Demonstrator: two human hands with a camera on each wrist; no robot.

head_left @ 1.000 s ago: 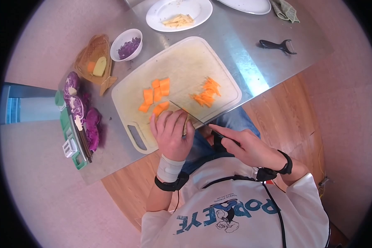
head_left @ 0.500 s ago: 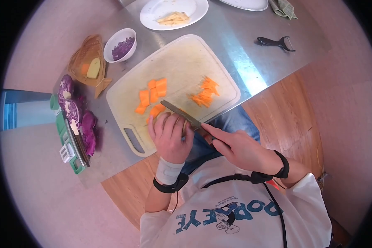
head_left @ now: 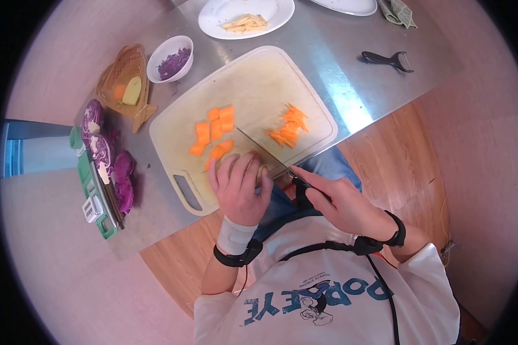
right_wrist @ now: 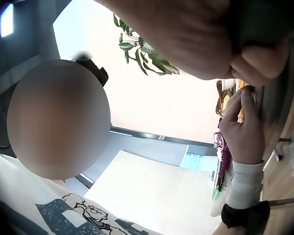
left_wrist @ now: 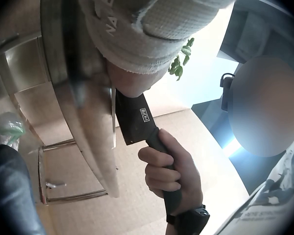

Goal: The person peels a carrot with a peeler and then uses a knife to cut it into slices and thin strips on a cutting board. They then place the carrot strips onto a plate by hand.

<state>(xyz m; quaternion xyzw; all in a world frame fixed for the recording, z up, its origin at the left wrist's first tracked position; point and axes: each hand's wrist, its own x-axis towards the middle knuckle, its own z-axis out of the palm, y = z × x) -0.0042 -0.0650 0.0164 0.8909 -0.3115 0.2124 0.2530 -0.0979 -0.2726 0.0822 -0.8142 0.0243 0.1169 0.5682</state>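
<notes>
My left hand point(head_left: 239, 190) lies with bent fingers over the near edge of the white cutting board point(head_left: 253, 86), holding down a carrot piece that is mostly hidden beneath it. My right hand point(head_left: 348, 207) grips the black handle of a kitchen knife point(left_wrist: 134, 117). Seen edge-on in the head view, the blade stands upright on the board, close beside the left fingertips. Flat carrot pieces point(head_left: 216, 123) lie just beyond the left hand. Thin carrot strips point(head_left: 288, 126) are gathered to the right of the blade.
Left of the board are a bowl of shredded purple cabbage point(head_left: 172, 63), a wicker basket point(head_left: 112, 77), cut purple cabbage point(head_left: 101, 152) and a green-framed slicer point(head_left: 86, 172). Behind it stands a plate point(head_left: 213, 17) with pale strips. A black peeler point(head_left: 385, 59) lies at the right.
Half a second ago the blade was tilted, showing its flat side; it is upright again, as one second ago. The left hand stays at nearly the same place on the board.
</notes>
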